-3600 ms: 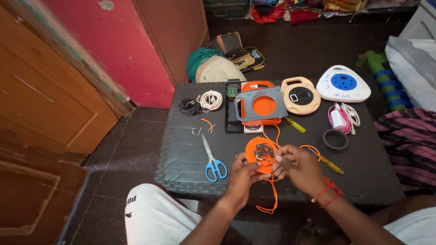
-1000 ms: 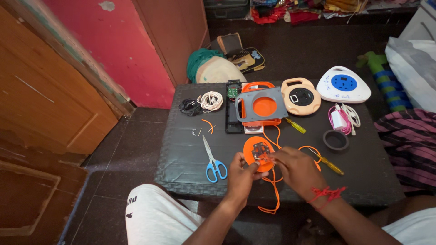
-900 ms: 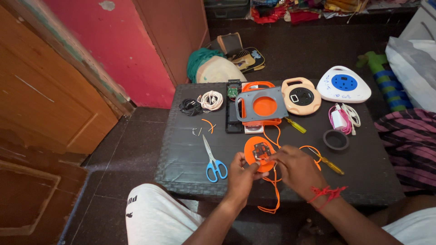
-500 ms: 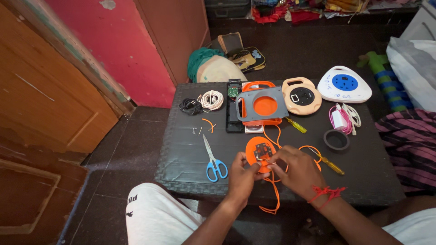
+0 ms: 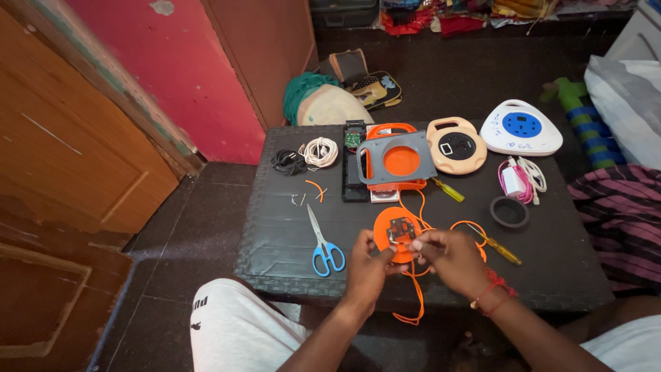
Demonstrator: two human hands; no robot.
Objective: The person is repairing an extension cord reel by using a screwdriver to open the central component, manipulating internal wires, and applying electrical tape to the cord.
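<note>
An orange round disc [image 5: 387,226] with a small metal socket part [image 5: 401,230] on it is held just above the near edge of the dark table [image 5: 275,227]. My left hand [image 5: 367,260] grips the disc's near left rim. My right hand [image 5: 447,253] pinches at the metal part and the orange cable [image 5: 413,293] that loops off the table's front. A red thread band sits on my right wrist.
Blue-handled scissors [image 5: 322,242] lie left of my hands. Behind are a grey-and-orange reel housing [image 5: 396,158], a peach extension reel [image 5: 456,144], a white-and-blue socket box [image 5: 520,127], two yellow screwdrivers [image 5: 498,247], a black ring [image 5: 509,211], coiled cables [image 5: 319,151] and a pink charger [image 5: 515,182].
The hands stay on the orange disc. My right hand has shifted slightly left over the metal part, and the fingers have worked at it; the table items have not moved.
</note>
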